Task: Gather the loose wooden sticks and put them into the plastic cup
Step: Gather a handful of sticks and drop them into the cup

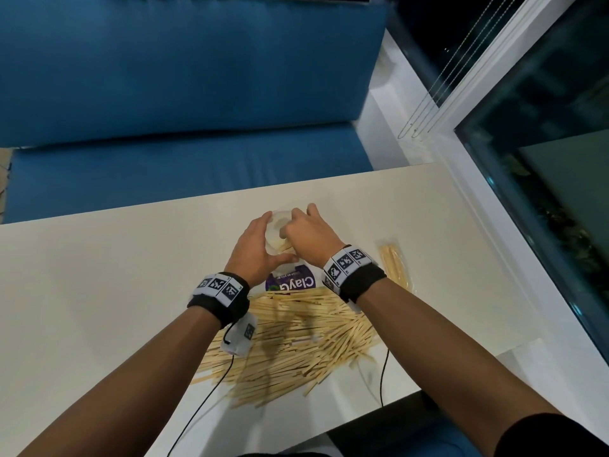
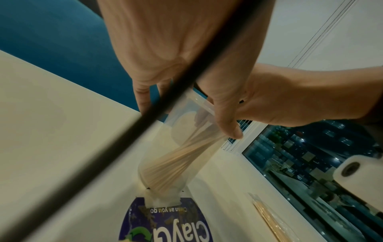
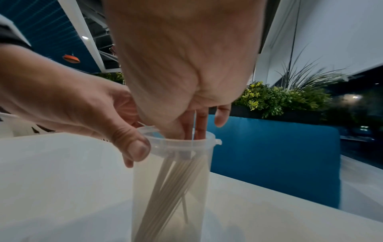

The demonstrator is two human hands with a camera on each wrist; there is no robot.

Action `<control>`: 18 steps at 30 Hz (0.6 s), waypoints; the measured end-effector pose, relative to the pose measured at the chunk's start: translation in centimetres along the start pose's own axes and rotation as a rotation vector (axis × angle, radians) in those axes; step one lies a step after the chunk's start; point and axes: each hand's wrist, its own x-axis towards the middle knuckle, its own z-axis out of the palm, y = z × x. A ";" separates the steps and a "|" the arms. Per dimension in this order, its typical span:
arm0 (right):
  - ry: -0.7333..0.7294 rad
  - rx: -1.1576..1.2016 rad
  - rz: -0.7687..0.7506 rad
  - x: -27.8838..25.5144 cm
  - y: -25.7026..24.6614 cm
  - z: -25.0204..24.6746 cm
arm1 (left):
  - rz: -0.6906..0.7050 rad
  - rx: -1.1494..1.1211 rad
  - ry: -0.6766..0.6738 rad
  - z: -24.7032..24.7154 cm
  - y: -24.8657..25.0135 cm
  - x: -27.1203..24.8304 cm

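Note:
A clear plastic cup [image 1: 275,230] stands upright on the white table [image 1: 99,275]. My left hand [image 1: 255,245] grips it just under the rim, thumb on the near side. My right hand [image 1: 309,234] is over the mouth, its fingers [image 3: 200,124] dipped inside around thin wooden sticks. Several sticks [image 3: 165,188] lean inside the cup [image 3: 172,172], and they show through its wall [image 2: 176,160] in the left wrist view. A big loose pile of sticks [image 1: 296,341] lies on the table below my wrists.
A purple-labelled pack [image 1: 291,285] lies flat between the cup and the pile. A clear packet of sticks [image 1: 393,268] lies to the right. A blue sofa [image 1: 164,94] is beyond the table's far edge and a window [image 1: 543,159] along the right.

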 end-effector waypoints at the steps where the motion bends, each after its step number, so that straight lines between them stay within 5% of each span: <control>1: 0.005 -0.006 -0.004 0.0 0.0 0.0 | 0.000 0.003 -0.001 0.0 0.0 0.0; 9: 0.118 -0.095 0.151 -0.6 -0.2 0.1 | 0.007 0.054 -0.011 0.0 0.1 0.1; 18: 0.244 0.112 0.391 -0.3 0.0 1.2 | -0.006 0.063 -0.033 -0.2 0.4 -0.1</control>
